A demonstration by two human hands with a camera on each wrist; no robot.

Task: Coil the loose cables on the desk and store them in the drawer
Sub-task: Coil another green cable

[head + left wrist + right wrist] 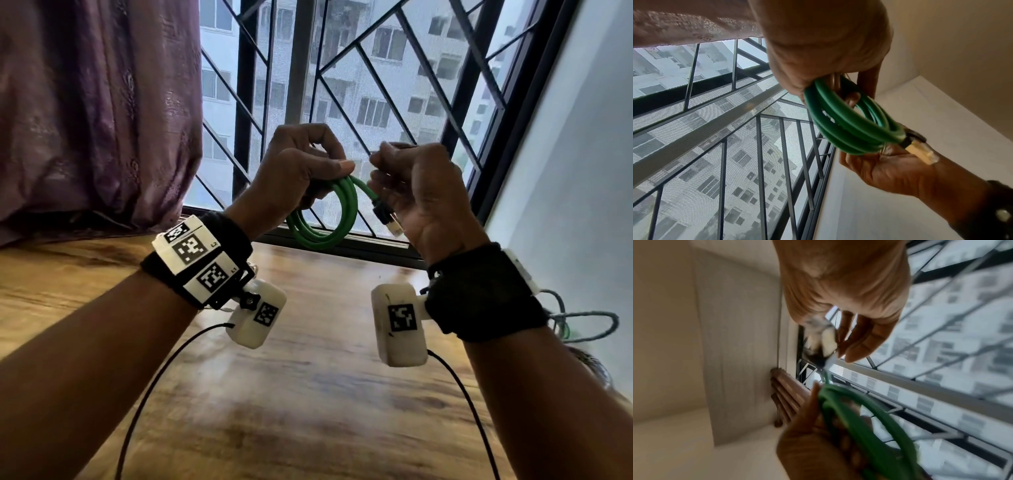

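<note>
A green cable (322,219) wound into a small coil of several loops hangs in the air above the wooden desk (308,394). My left hand (329,161) grips the top of the coil (849,129), thumb over the loops. My right hand (404,178), just to its right, has its fingers curled round the cable's free end. The black-and-cream plug (388,219) lies against that palm (923,154). A thin strip shows at the right fingertips; I cannot tell what it is. The right wrist view is blurred but shows the plug (824,340) and the loops (869,426). No drawer is in view.
More loose cables (582,322) lie on the desk at the far right beside the white wall, partly hidden by my right wrist. A purple curtain (96,102) hangs at the left. A barred window (342,68) stands directly behind the hands.
</note>
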